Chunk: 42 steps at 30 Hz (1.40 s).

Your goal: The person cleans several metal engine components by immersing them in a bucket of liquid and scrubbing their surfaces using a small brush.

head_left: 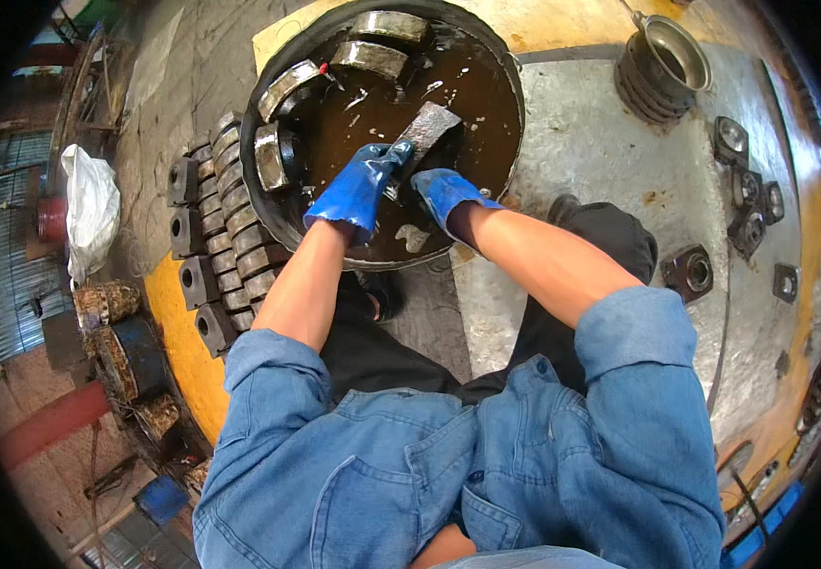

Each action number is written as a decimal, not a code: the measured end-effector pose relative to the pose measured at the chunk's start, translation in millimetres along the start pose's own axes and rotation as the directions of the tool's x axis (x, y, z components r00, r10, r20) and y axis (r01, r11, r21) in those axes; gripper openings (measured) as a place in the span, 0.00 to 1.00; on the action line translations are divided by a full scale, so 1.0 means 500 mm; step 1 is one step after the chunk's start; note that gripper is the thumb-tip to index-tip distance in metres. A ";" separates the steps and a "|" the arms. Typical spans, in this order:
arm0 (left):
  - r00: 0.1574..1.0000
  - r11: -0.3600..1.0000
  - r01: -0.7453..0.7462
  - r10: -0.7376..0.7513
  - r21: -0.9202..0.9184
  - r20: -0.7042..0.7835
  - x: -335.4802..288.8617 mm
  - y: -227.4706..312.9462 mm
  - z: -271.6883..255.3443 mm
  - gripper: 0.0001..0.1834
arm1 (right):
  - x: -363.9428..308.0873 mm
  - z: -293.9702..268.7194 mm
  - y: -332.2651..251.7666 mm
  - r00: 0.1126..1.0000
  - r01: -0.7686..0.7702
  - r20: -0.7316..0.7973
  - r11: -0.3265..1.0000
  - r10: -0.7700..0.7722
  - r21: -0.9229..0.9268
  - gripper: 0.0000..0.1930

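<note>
Over a round black tub (516, 104) of brown, oily liquid, I grip a wet metal part (432, 123) with a broad, pitted grey face. My left hand (355, 190), in a blue rubber glove, is closed on its near left edge, thumb along the top. Beside it, my right hand (453, 197), gloved the same way, has its fingers curled at the part's dark near side; their tips are hidden. Several thick, curved metal pieces (369, 59) sit in the liquid along the tub's far and left sides. A small red thing (323, 68) lies on one of them.
Rows of stacked metal rings (230, 204) and square blocks with holes (199, 282) stand left of the tub. At the right are a metal pot (668, 66) and several square bearing-like parts (690, 273) on the floor. A white bag (91, 211) hangs at the far left.
</note>
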<state>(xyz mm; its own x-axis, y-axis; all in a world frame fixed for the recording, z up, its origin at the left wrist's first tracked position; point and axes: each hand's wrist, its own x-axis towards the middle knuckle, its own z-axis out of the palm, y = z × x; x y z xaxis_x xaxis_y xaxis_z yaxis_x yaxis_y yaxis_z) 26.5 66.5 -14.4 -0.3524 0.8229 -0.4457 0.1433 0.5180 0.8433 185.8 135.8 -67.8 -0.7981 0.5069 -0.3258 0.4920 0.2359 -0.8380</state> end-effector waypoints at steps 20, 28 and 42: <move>0.979 0.890 0.148 -0.194 -0.432 -0.063 -0.094 0.053 -0.047 0.25 | 0.008 -0.051 -0.042 0.925 -0.378 0.335 0.510 0.179 0.773 0.21; 0.994 0.939 0.047 -0.078 -0.340 -0.076 -0.051 0.004 -0.060 0.26 | 0.045 -0.050 -0.021 0.909 -0.417 0.325 0.516 0.262 0.748 0.18; 0.983 0.901 0.100 -0.154 -0.422 -0.095 -0.063 0.055 -0.052 0.27 | 0.025 -0.055 -0.076 0.954 -0.288 0.287 0.531 0.087 0.797 0.21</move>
<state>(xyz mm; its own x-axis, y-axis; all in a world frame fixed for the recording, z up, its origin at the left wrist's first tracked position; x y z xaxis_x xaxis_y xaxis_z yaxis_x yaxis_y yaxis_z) 17.5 48.9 30.7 -0.4568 0.7074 -0.5393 -0.2960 0.4508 0.8421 166.8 155.9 -27.7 -0.8184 0.2662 -0.5092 0.2141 -0.6811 -0.7002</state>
